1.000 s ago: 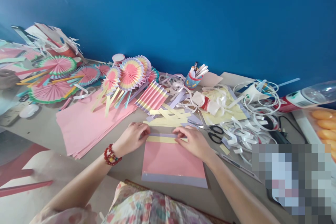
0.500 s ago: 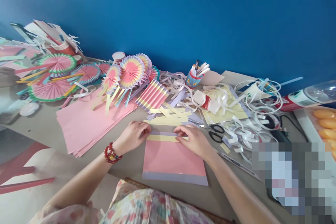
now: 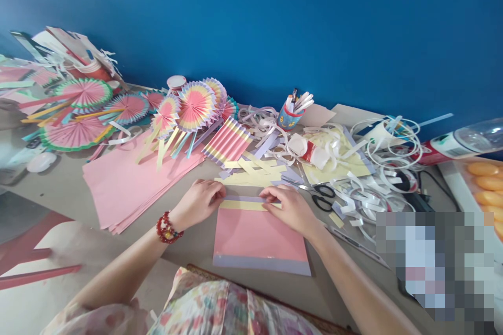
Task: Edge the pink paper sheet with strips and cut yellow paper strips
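Note:
A pink paper sheet [image 3: 259, 235] with lilac bands and a yellow strip along its far edge lies on the table in front of me. My left hand [image 3: 199, 203] pinches the sheet's far left corner, fingers closed on the fold. My right hand [image 3: 288, 207] presses and pinches the same far edge near its right end. A red bead bracelet [image 3: 167, 228] is on my left wrist.
A stack of pink sheets [image 3: 129, 183] lies to the left. Finished pleated paper fans [image 3: 188, 110] and a folded striped piece [image 3: 228, 142] stand behind. Loose yellow strips [image 3: 255, 170], black scissors [image 3: 320, 196], a pen cup [image 3: 291, 114] and curled white paper offcuts [image 3: 377, 167] crowd the right.
Both hands stay pinched on the far edge of the pink sheet; they have barely moved. The view has shifted slightly.

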The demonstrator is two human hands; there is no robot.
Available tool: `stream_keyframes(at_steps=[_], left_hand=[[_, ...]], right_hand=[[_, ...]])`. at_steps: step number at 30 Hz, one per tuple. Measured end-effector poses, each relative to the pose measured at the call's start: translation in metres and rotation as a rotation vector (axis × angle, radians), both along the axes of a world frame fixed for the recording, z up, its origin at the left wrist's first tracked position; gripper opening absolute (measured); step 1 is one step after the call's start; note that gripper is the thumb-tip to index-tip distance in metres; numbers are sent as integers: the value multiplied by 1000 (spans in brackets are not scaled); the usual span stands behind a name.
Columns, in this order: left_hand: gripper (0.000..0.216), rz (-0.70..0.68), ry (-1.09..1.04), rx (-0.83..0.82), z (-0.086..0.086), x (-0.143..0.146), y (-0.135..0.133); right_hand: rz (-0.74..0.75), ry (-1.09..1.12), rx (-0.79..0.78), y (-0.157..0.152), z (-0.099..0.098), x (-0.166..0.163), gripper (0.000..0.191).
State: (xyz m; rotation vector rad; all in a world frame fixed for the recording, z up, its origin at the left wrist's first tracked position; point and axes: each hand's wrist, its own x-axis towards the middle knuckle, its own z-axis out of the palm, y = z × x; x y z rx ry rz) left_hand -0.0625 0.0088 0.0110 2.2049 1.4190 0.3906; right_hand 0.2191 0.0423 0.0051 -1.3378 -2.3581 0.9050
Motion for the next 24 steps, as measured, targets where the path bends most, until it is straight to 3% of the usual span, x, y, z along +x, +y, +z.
stream_keyframes(at_steps=[24], left_hand=[[10, 20, 37, 9, 4, 5, -3]], right_hand=[[-17, -32, -17, 0, 1, -2, 21]])
